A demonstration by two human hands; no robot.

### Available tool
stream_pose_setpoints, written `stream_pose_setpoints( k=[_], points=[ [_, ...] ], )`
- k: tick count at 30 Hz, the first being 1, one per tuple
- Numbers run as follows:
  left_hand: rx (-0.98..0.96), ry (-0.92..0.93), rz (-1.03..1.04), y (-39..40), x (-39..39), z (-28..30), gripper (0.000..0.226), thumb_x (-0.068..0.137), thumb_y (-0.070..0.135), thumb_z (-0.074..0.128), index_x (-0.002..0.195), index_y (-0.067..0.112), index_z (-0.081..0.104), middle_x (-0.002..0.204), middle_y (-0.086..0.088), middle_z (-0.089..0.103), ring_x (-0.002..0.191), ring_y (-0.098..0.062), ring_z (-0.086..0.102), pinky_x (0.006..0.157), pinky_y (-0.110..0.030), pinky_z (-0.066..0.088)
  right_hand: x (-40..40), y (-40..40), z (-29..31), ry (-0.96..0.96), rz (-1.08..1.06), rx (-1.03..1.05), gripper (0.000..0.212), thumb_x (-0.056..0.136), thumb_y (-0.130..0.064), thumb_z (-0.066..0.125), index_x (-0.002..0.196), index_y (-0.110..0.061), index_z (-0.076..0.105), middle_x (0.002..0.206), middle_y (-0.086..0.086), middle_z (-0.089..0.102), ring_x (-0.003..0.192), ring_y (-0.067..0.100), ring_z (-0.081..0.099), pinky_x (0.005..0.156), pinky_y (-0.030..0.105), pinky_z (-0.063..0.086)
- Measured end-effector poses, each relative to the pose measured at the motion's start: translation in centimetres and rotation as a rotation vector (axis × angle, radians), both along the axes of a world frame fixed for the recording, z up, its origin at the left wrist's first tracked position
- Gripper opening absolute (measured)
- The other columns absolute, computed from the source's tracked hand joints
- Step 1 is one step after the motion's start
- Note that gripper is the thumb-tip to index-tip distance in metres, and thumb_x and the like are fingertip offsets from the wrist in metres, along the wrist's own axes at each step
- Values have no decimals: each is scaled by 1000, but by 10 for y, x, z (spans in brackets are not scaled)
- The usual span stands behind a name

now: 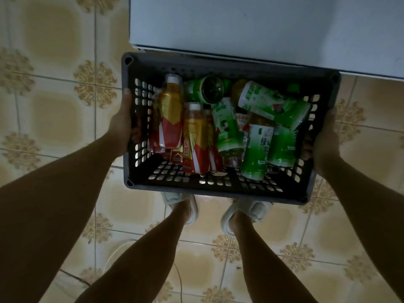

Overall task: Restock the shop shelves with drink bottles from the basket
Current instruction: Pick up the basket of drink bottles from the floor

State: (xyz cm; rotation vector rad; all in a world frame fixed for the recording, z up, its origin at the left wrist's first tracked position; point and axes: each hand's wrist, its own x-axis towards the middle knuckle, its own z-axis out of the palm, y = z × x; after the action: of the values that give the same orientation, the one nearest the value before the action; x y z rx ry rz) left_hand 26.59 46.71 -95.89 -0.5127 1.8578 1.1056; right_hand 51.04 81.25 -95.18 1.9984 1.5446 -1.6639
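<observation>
A dark slotted plastic basket [218, 191] is held above the tiled floor, in front of my legs. My left hand [122, 123] grips its left wall, thumb along the outside and fingers curled through the slots. My right hand [323, 145] grips the right wall the same way. Inside lie several bottles in a loose pile: gold-and-red ones [169, 119] on the left, green tea ones [258, 149] on the right, and one green bottle [273, 103] lying crosswise on top.
A white flat surface [262, 27] with a straight front edge fills the top right, just beyond the basket's far rim. Patterned beige floor tiles [54, 106] lie all round. My feet in pale slippers [244, 213] stand under the basket. A thin white cable [113, 252] lies on the floor.
</observation>
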Motion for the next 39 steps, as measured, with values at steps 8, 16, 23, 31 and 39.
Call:
stream_pose_setpoints(
  k=[8, 16, 23, 31, 39],
  points=[
    [51, -66, -84, -2, -4, 1, 74, 77, 93, 21, 54, 23, 28, 48, 4, 27, 42, -14, 22, 44, -20, 22, 0, 1, 9, 31, 74, -80, 72, 61, -96, 26, 56, -24, 28, 47, -5, 27, 40, 14, 22, 39, 18, 21],
    [0, 1, -121, 8, -13, 29, 75, 70, 98, 27, 54, 25, 29, 47, 4, 29, 40, -13, 25, 45, -20, 23, 2, 11, 34, 119, 155, -111, 76, 54, -100, 25, 58, -24, 27, 50, -2, 25, 41, 15, 23, 39, 20, 24],
    [74, -40, -149, 23, -2, 107, 71, 84, 87, 14, 56, 23, 25, 44, 5, 26, 36, -14, 22, 44, -20, 19, 30, 18, 108, 157, 128, -98, 74, 55, -100, 27, 57, -25, 28, 49, -2, 26, 39, 14, 24, 42, 21, 24],
    [73, -27, -248, 45, 43, 314, 72, 78, 91, 19, 52, 24, 24, 46, 2, 22, 37, -14, 18, 42, -20, 17, 97, 7, 317, 171, 55, -91, 76, 52, -99, 28, 56, -24, 29, 46, -3, 28, 37, 13, 25, 40, 20, 25],
    [146, -60, -353, 43, 96, 568, 71, 82, 86, 36, 56, 20, 28, 49, -1, 23, 40, -17, 21, 44, -25, 18, 219, -43, 568, 315, -210, -111, 70, 83, -85, 30, 52, -22, 31, 41, -5, 23, 29, 11, 20, 35, 14, 21]
  ],
)
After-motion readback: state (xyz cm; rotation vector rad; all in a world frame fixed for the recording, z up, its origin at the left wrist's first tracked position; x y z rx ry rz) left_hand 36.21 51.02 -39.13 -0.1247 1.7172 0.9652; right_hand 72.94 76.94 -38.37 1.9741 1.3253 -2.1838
